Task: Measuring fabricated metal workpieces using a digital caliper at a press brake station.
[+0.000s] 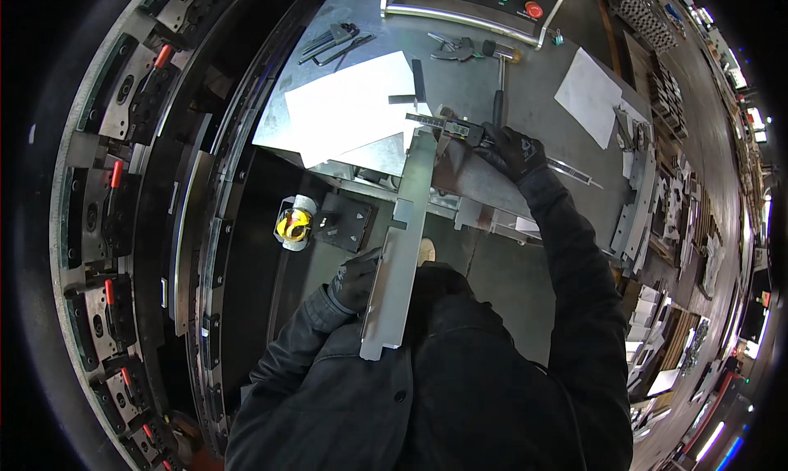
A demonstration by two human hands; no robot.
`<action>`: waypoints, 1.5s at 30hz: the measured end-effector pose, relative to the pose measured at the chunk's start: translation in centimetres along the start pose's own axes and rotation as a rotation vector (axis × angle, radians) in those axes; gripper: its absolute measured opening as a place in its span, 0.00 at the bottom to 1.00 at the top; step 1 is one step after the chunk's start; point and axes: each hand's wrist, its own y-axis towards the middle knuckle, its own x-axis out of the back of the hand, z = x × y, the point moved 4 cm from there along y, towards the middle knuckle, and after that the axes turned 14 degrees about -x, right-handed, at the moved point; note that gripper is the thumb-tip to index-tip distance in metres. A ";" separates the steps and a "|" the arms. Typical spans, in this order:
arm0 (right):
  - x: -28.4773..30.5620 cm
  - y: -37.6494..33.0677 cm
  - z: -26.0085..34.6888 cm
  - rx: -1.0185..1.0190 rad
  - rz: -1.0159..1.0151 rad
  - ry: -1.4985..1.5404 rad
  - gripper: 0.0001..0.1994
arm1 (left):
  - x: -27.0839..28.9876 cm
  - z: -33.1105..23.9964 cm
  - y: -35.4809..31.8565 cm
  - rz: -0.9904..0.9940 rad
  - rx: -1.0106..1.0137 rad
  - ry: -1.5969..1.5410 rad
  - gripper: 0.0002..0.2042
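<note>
My left hand (355,282), in a dark glove, is closed on the lower left edge of a long bent sheet-metal part (397,257). The part slants up from my chest to the worktable, with a notch in its left edge. In my gloved right hand (519,152) is a digital caliper (462,130), whose beam reaches out to the right past my wrist. The caliper's jaws are at the far end of the part; whether they touch the metal is too small to tell. Some fingers of both hands are hidden.
White paper sheets (349,105), a small dark square (419,81), hex keys (332,40), pliers (455,50) and a hammer (499,81) lie on the metal table (533,68). A control panel (468,9) stands behind. Machine tooling with red handles (115,175) lines the left; a yellow foot pedal (293,224) is below.
</note>
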 end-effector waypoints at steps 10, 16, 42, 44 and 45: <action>1.4 0.9 -1.0 -0.122 -0.145 0.369 0.22 | -2.1 -0.4 2.2 -0.013 0.096 0.220 0.24; 2.8 -4.5 1.5 -0.278 0.027 0.814 0.19 | 2.0 0.0 -3.4 -0.012 0.128 0.299 0.25; -0.6 -7.9 10.2 -0.398 0.334 0.825 0.17 | 1.6 -0.9 -4.1 0.179 0.234 0.493 0.27; -0.7 -8.1 9.9 -0.441 0.319 0.806 0.17 | 1.6 -0.9 -3.7 0.201 0.257 0.425 0.27; -0.8 -8.2 9.8 -0.374 0.296 0.819 0.17 | 1.5 -0.6 -3.4 0.208 0.268 0.392 0.27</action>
